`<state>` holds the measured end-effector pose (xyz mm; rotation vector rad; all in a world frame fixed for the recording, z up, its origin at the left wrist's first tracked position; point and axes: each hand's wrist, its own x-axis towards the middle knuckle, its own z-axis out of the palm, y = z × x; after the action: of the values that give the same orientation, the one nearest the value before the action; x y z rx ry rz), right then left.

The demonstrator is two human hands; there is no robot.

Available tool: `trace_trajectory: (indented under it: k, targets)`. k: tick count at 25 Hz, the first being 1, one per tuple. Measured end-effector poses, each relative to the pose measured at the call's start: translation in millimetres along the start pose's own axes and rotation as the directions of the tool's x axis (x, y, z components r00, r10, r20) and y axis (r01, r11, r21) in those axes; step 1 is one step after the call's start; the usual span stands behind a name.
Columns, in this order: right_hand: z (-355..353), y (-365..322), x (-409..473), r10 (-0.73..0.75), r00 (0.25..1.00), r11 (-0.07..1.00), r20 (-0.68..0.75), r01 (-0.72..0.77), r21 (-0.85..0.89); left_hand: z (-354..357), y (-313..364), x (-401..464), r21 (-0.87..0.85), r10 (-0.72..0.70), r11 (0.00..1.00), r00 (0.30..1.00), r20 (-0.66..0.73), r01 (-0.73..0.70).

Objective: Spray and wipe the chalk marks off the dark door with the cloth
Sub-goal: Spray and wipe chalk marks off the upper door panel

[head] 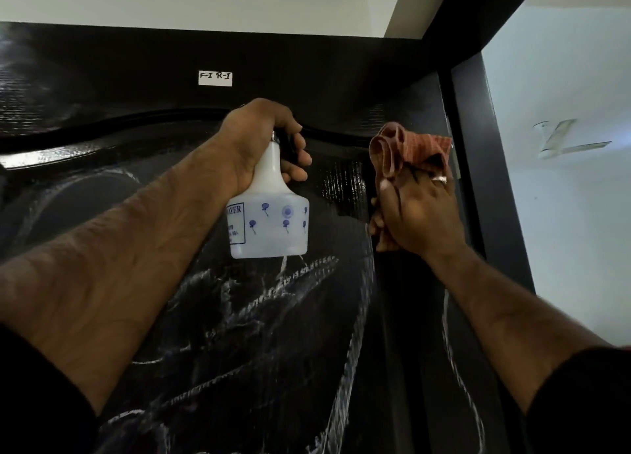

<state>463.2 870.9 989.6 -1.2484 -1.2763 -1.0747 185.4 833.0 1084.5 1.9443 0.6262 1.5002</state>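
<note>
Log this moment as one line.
left hand: grips spray bottle | right hand: presses cloth on door | chalk marks: remain

Left hand (263,143) grips a sprayer (269,211) at the chalked door (136,78); right hand (420,214) presses a cloth (399,146) against it.

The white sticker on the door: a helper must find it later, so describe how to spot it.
Start at the dark door's top band. The small white rectangular sticker sits there, above the left hand holding the white plastic spray bottle. It alone bears handwritten black letters.
</note>
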Motion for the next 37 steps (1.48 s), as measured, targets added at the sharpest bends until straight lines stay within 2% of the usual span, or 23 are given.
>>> trace_trajectory:
  k: [2, 4, 6, 8, 9, 11, 14, 17, 20, 24, 25, 27, 29, 33, 37]
  targets:
    - [0, -3, 46, 0.094, 0.996, 0.995, 0.001, -0.094, 0.015, 8, 0, 4, -0.001, 0.007, 1.000, 1.000, 0.008, -0.007]
    - [2, -11, 81, 0.085, 0.996, 0.994, 0.038, -0.082, -0.071, 13, 1, 8, -0.006, 0.021, 1.000, 1.000, 0.010, -0.021]
    - [0, -8, 78, -0.072, 0.991, 0.989, 0.116, 0.086, -0.118, 18, 1, 11, -0.014, 0.031, 0.999, 1.000, 0.001, -0.031]
    - [-9, 7, 47, -0.268, 0.948, 0.947, 0.174, 0.292, -0.134, 19, 1, 12, -0.016, 0.037, 0.999, 0.999, -0.008, -0.037]
    - [-13, 16, 33, -0.315, 0.932, 0.932, 0.180, 0.340, -0.129, 19, 1, 13, -0.013, 0.036, 0.999, 0.999, -0.010, -0.036]
    - [-18, 26, 31, -0.248, 0.956, 0.961, 0.154, 0.263, -0.087, 18, 1, 15, -0.003, 0.030, 1.000, 0.999, -0.018, -0.030]
    - [-18, 23, 80, -0.017, 0.999, 0.997, 0.046, 0.021, -0.069, 17, 6, 21, 0.002, 0.037, 0.999, 0.999, -0.032, -0.036]
    - [-19, 14, 143, 0.075, 0.997, 0.997, 0.021, -0.074, -0.025, 11, 17, 31, 0.025, 0.047, 0.999, 0.999, -0.024, -0.046]
    - [-13, -9, 188, 0.045, 0.999, 0.997, 0.030, -0.043, -0.058, 11, 31, 44, 0.061, 0.067, 0.996, 0.996, -0.056, -0.063]
    - [-17, -5, 201, -0.270, 0.957, 0.959, 0.108, 0.278, -0.061, 25, 41, 55, 0.089, 0.084, 0.993, 0.992, -0.097, -0.075]
    - [-18, 6, 204, -0.278, 0.957, 0.954, 0.088, 0.285, -0.087, 30, 42, 56, 0.086, 0.086, 0.993, 0.992, -0.091, -0.078]
    - [-16, 21, 207, -0.140, 0.990, 0.983, -0.014, 0.137, -0.123, 39, 40, 56, 0.059, 0.088, 0.995, 0.994, -0.070, -0.083]
    - [-9, 22, 192, -0.035, 0.998, 0.992, -0.054, 0.029, -0.121, 48, 32, 51, 0.031, 0.079, 0.996, 0.996, -0.034, -0.078]
    - [-9, 31, 108, -0.111, 0.994, 0.989, 0.003, 0.111, -0.097, 61, 5, 31, -0.049, 0.074, 0.996, 0.997, 0.024, -0.073]
    - [-7, 46, -2, -0.072, 0.996, 0.996, 0.047, 0.074, -0.046, 73, -18, 2, -0.050, 0.017, 0.999, 0.995, 0.094, -0.012]
